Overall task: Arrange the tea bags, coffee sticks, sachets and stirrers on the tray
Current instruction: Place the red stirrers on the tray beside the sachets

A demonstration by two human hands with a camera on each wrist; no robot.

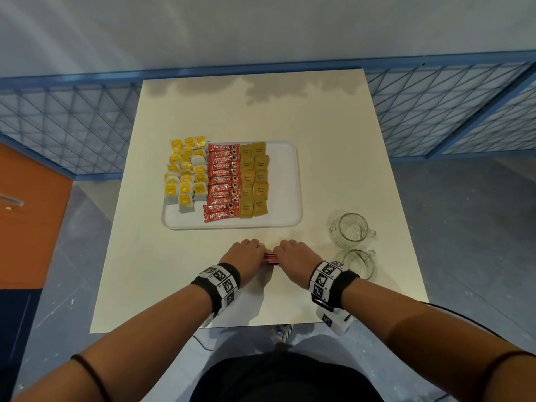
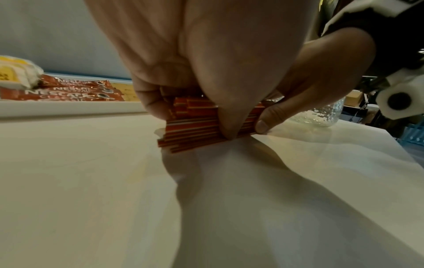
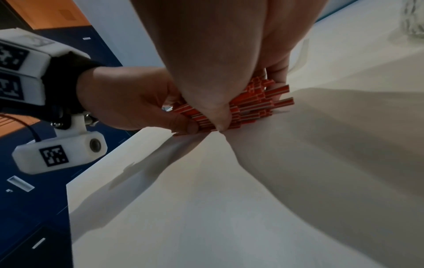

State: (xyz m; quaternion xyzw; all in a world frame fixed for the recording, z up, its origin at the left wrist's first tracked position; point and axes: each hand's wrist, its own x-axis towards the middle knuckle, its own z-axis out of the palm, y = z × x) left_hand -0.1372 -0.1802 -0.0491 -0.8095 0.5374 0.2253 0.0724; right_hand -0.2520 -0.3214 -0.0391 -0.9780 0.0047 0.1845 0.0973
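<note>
A bundle of red-and-white stirrers (image 1: 270, 259) lies on the table just in front of the white tray (image 1: 285, 181). My left hand (image 1: 247, 253) grips its left end and my right hand (image 1: 292, 253) grips its right end, thumbs on the near side. The wrist views show the uneven stirrer ends (image 2: 190, 132) (image 3: 257, 103) sticking out between thumb and fingers. On the tray lie yellow tea bags (image 1: 187, 172) at the left, red coffee sticks (image 1: 222, 184) in the middle, and brown sachets (image 1: 255, 181) beside them. The tray's right part is bare.
Two clear glass mugs (image 1: 351, 230) (image 1: 359, 263) lie on the table to the right of my right hand. A blue mesh fence (image 1: 72, 123) runs behind the table. An orange cabinet (image 1: 26, 216) stands to the left.
</note>
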